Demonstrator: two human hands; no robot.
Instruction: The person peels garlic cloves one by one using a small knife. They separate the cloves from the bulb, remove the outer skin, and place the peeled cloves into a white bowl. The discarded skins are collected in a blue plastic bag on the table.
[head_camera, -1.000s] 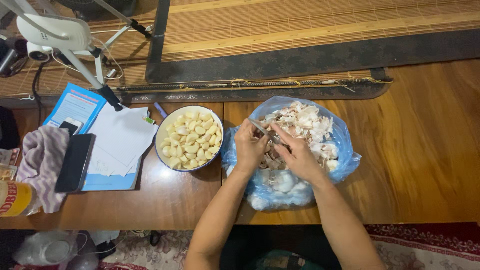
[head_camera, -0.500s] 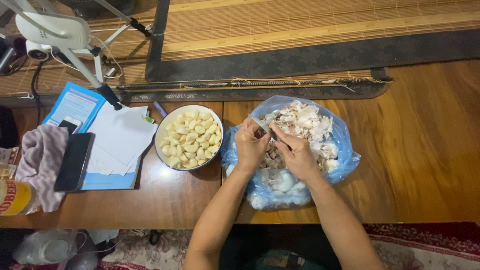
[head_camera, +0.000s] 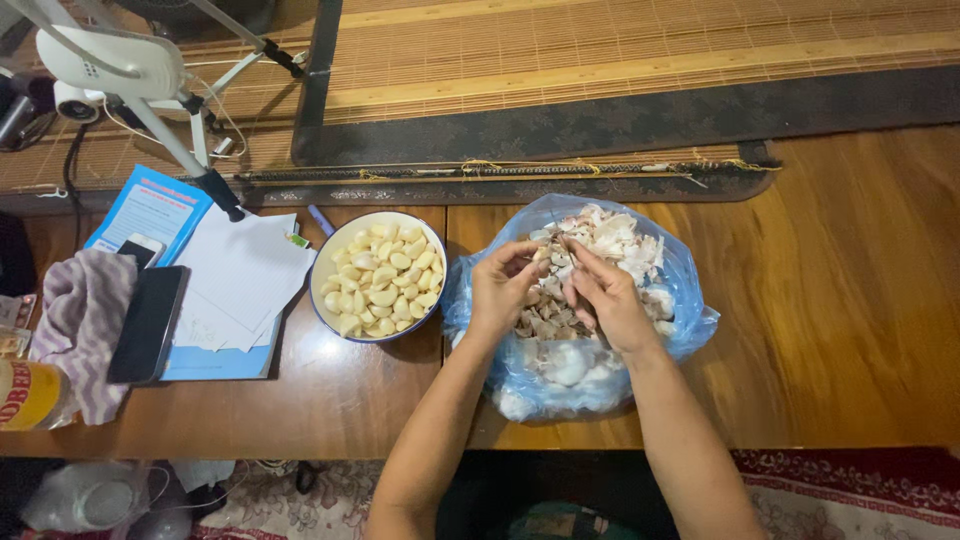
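Fingers (head_camera: 528, 262) of the left hand (head_camera: 503, 292) are curled nearly shut, pinched on a small pale garlic clove (head_camera: 545, 256) held over the crumpled blue plastic bag (head_camera: 690, 300) of papery garlic skins and unpeeled bulbs. Fingers of the right hand (head_camera: 607, 298) are closed in against the same clove from the other side, tips meeting the left thumb; whether a blade is held there cannot be told. Peeling is judged best done with the clove kept low over the bag, so skins are caught, and the skin lifted from the root end. Peeled cloves are gathered in the round white bowl with the blue rim (head_camera: 322, 300), just left of the bag on the brown wooden table (head_camera: 850, 330).
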